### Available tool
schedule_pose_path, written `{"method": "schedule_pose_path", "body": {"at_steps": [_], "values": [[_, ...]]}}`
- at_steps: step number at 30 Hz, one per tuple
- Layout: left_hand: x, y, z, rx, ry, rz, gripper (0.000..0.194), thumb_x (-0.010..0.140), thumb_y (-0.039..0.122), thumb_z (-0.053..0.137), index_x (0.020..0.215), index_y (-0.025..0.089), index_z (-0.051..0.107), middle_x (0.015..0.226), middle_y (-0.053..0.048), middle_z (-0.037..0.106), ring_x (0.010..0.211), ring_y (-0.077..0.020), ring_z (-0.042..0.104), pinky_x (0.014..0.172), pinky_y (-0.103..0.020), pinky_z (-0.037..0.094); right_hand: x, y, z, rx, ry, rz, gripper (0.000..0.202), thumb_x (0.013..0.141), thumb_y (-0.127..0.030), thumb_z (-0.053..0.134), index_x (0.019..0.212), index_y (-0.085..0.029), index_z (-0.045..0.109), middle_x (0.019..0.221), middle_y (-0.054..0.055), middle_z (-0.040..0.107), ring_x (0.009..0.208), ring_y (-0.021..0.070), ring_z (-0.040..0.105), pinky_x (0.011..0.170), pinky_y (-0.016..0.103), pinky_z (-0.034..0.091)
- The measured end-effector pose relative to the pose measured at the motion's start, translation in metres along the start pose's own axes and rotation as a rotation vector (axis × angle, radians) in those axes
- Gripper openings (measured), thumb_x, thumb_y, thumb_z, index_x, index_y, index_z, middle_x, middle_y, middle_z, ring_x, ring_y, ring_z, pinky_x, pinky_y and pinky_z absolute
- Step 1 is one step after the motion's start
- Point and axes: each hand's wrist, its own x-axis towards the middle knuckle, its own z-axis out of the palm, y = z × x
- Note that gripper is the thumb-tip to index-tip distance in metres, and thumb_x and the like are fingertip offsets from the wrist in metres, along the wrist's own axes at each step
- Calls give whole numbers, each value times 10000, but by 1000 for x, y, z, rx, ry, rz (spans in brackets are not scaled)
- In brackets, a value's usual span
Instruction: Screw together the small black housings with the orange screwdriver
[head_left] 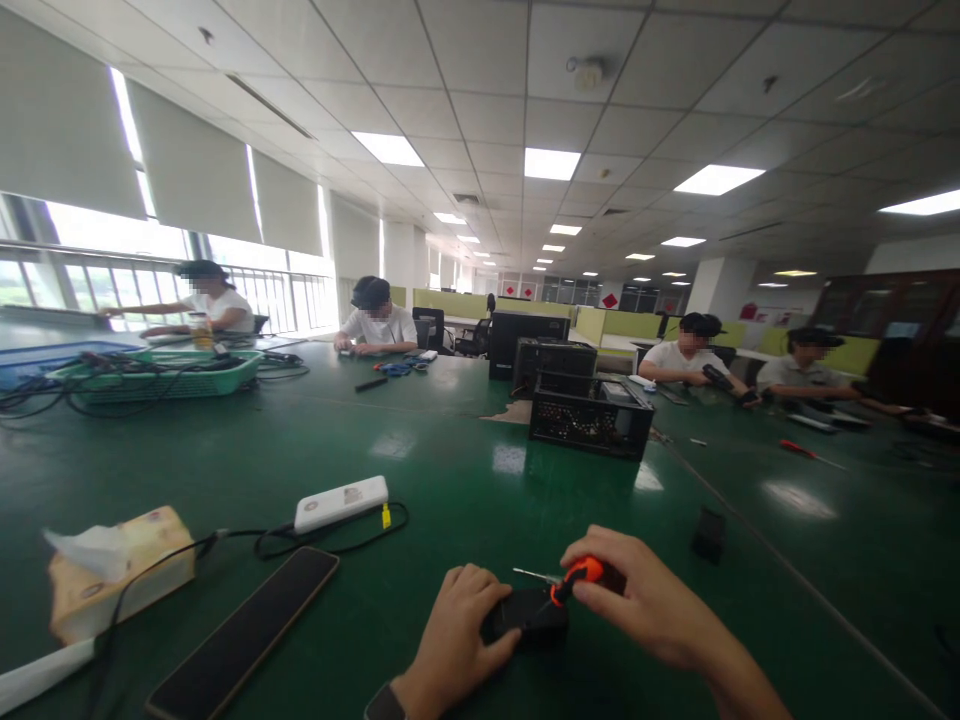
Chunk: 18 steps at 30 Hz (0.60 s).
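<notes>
The left hand [459,632] holds a small black box [534,612] on the shiny green table [435,440], right in front of the person. Its fingers are bent and close together along the far side of the box, and its thumb presses on the near side, so the box sits in the gap between them. A dark band [385,704] goes around that wrist. The right hand [646,598] grips an orange and black screwdriver [578,577] by its fat handle. The thumb and first finger pinch the handle from two sides; the other fingers are partly hidden, so I cannot tell how far they curl. The thin metal rod of the screwdriver points left, over the box, and I cannot tell if its tip touches anything. To the right, well apart from the hands, sits a small black block [708,533]. On the left are a long, flat, dark phone [247,632], a white box with rounded ends [342,503] beside a black wire [390,535], and a yellowish pack of tissues [146,580].
</notes>
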Motion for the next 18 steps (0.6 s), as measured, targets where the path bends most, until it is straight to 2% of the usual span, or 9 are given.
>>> {"method": "schedule_pose_path", "body": {"at_steps": [4, 11, 13, 16, 18], "values": [[-1, -2, 0, 7, 10, 22, 317, 764, 302, 705, 1073, 245, 659, 994, -51, 655, 932, -244, 572, 874, -402, 414, -1, -1, -2, -21, -27, 6, 182, 794, -227, 592, 923, -254, 718, 866, -5, 627, 775, 143, 569, 701, 234, 396], [-2, 0, -3, 20, 2, 13, 313, 777, 298, 694, 1082, 240, 660, 993, -51, 660, 926, -242, 576, 867, -398, 421, -4, -3, -4, -54, 26, 75, 251, 798, -424, 618, 899, -239, 754, 861, 14, 706, 774, 168, 604, 694, 244, 402], [-2, -1, -3, 12, -8, 12, 320, 784, 304, 687, 1097, 241, 655, 1001, -53, 660, 930, -242, 575, 870, -399, 419, -3, 1, -4, -136, 67, 130, 312, 800, -507, 600, 803, -235, 753, 815, 14, 707, 725, 164, 600, 628, 244, 377], [-1, -3, -3, -5, -18, 9, 323, 798, 320, 675, 1112, 246, 651, 1020, -57, 657, 940, -242, 573, 880, -400, 414, 0, 9, -1, -338, 135, 291, 537, 822, -647, 496, 577, -205, 677, 608, 27, 642, 540, 141, 524, 507, 260, 278], [-1, -3, -3, -12, -23, 4, 324, 799, 327, 675, 1111, 244, 653, 1027, -60, 657, 947, -245, 573, 889, -404, 411, 3, 12, 4, -404, 158, 344, 588, 840, -665, 449, 525, -198, 621, 543, 30, 595, 486, 135, 480, 484, 265, 234]]}}
